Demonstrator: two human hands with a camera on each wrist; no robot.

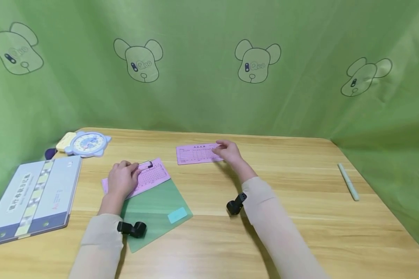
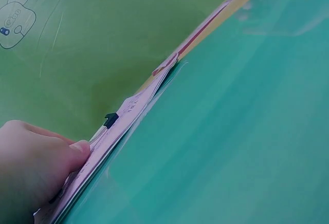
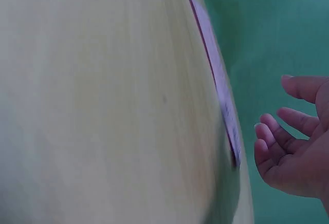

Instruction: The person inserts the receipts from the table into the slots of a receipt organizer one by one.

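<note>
A green folder point(image 1: 157, 217) with a light blue label lies tilted on the table, a pink printed form point(image 1: 153, 174) across its top end. Over that form runs a wire clip with a black end point(image 2: 110, 120). My left hand point(image 1: 123, 178) rests there, thumb and fingers pinching the clip's wire; the palm covers the form's left part. Farther back lies a second pink form pad point(image 1: 197, 154), flat on the wood. Above its right end hovers my right hand point(image 1: 229, 153), fingers loosely bent and apart, holding nothing in the right wrist view.
On the left lies a large blue-grey binder point(image 1: 38, 193). Behind it sit a blue toy-like clock point(image 1: 89, 143) and a small cream object point(image 1: 66, 142). A pale green pen point(image 1: 348, 182) lies near the table's right edge. Green curtain point(image 1: 202, 97) closes off the back and sides.
</note>
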